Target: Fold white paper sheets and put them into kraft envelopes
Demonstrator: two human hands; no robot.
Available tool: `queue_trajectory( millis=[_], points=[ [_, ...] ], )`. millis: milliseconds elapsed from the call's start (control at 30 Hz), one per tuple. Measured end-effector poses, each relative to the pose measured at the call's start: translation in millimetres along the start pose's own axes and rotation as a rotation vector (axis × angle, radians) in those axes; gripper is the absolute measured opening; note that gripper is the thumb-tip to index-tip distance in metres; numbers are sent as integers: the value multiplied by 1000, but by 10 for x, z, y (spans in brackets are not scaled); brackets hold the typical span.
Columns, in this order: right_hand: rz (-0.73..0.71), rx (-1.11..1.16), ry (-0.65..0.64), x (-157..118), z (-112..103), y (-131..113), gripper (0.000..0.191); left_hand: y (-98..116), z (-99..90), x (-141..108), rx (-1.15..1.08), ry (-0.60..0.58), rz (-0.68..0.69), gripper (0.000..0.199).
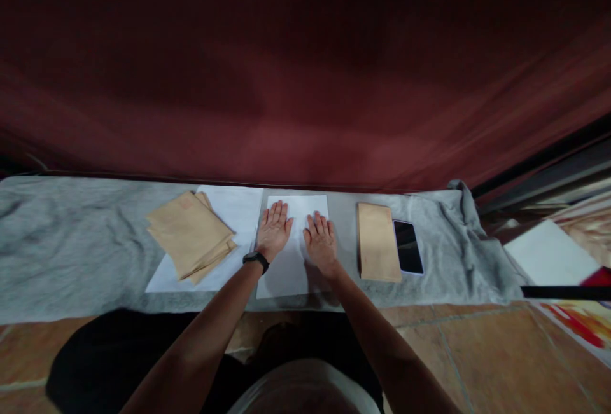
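A white sheet of paper [286,277] lies in front of me on a grey cloth. Flat on its left side rests my left hand [273,228], fingers stretched out, a dark band around the wrist. My right hand [321,241] lies on the right part of the same sheet, its fingers slightly spread. Neither hand grips anything. To the left, a fanned stack of brown envelopes [191,233] covers part of other white paper [236,207]. On the right sits a neat stack of brown envelopes [379,242].
A phone [408,247] with a dark screen lies beside the right stack. The grey cloth [71,242] covers a long, narrow surface. Dark red fabric [305,115] rises behind its far edge. A white board-like thing [554,255] is at the far right, above the tiled floor [482,350].
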State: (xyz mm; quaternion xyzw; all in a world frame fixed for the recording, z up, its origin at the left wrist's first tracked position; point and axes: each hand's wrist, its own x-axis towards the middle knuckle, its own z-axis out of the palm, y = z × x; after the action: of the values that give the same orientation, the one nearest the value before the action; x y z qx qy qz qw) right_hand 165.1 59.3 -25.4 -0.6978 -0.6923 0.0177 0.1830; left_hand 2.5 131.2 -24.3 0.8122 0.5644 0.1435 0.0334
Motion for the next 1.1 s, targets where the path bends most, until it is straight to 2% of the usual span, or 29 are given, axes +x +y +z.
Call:
queue_trajectory(
  millis=[267,400,833,1100],
  points=[
    [-95,43,-91,535,101,-119,49,19,-61,4,26,-37,11,58],
    [-81,27,-92,675,148,-109,49,11,-54,7,44,-55,14,58],
    [123,-49,-27,639,157,15,53,5,-38,-5,33,-7,20,59],
    [126,-35,-42,636,155,19,55,105,-46,163,57,-87,39,58]
  ],
)
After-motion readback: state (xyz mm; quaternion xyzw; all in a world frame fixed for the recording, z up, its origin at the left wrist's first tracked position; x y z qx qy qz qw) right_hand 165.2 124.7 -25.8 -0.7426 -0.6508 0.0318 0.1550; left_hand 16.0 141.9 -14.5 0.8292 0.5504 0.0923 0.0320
